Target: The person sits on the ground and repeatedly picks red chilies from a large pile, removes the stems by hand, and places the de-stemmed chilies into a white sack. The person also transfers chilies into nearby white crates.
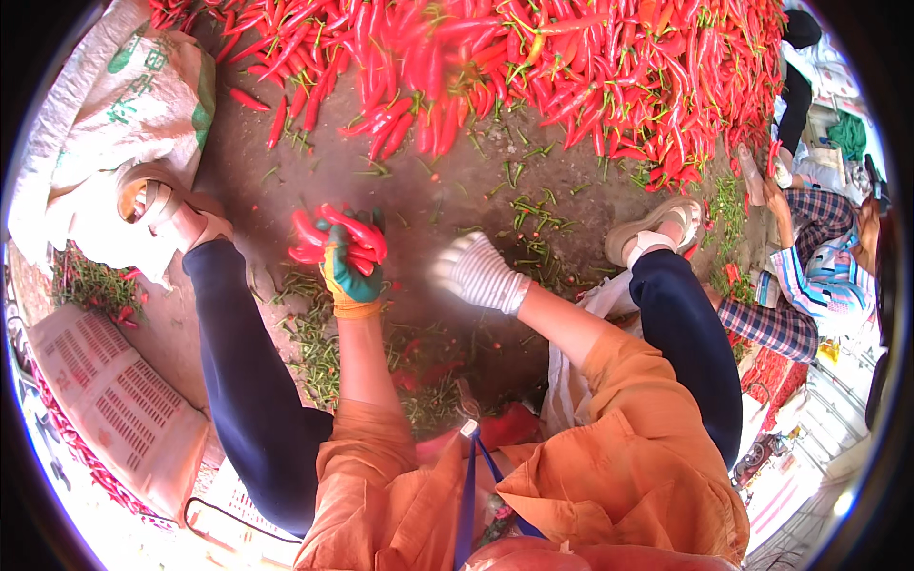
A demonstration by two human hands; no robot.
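My left hand [353, 268], in a green and orange work glove, is closed around a small bunch of red chili peppers [360, 232]. To its right, my right hand [482, 271] wears a striped glove with bare fingertips; its fingers are blurred, so I cannot tell whether they hold anything. A big pile of red chili peppers with green stems [607, 64] spreads over the floor in front of both hands. Picked-off green stems [535, 221] lie scattered on the ground beyond my right hand, and more stems [314, 342] are heaped beneath my left forearm.
A white woven sack [136, 107] lies at the left beside my sandalled foot. A plastic crate [121, 400] with slotted sides stands at the lower left. A whitish sack [564, 378] is near my right leg. At the right a co-worker in checked trousers [771, 328] sits near the pile.
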